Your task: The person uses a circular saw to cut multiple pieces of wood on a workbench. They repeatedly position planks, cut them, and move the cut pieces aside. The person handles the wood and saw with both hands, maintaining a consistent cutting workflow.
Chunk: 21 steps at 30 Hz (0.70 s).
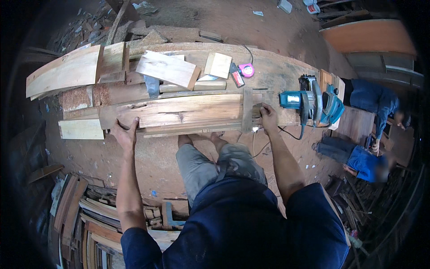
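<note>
A long reddish-brown plank (188,110) with dark cracks lies lengthwise on the workbench. At its near left edge my left hand (125,134) grips it, thumb and forefinger spread in a V on the wood; the other fingers are partly hidden. My right hand (269,118) is closed at the plank's right end, just beyond a narrow wooden strip (247,110) that crosses it. To the right of that hand stands a blue circular saw (293,100), with another blue power tool (332,107) beside it.
On the bench (273,67) lie a pink tape measure (246,70), a dark red box (237,75) and pale boards (168,68). A black cord (291,135) hangs near my right forearm. Stacked timber (94,219) fills the lower left. Two people in blue (376,101) work at the right.
</note>
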{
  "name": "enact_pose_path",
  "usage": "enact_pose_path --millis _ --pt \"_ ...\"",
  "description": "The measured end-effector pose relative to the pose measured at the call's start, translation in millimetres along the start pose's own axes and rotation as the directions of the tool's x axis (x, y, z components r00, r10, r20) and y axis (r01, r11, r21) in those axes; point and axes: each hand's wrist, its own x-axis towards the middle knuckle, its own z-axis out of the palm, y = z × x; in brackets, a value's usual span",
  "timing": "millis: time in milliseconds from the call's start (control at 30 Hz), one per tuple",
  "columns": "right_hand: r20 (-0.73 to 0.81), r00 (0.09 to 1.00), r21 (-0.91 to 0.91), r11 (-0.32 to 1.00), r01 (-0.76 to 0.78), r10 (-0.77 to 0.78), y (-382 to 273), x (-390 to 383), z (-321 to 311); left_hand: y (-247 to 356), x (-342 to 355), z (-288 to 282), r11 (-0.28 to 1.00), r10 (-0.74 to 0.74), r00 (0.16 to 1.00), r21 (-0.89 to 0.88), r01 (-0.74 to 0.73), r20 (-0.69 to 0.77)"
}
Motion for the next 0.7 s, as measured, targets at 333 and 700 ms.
enact_pose_path --millis 333,700 --pt "0.636 0.749 -0.683 0.316 0.658 -0.184 -114 15 -10 -21 13 23 0.992 -0.097 0.995 -0.089 0.093 -0.039" --pt "0.687 0.671 -0.544 0.413 0.73 -0.28 -86 35 -19 -3 4 56 0.978 -0.113 0.943 -0.203 0.05 -0.314"
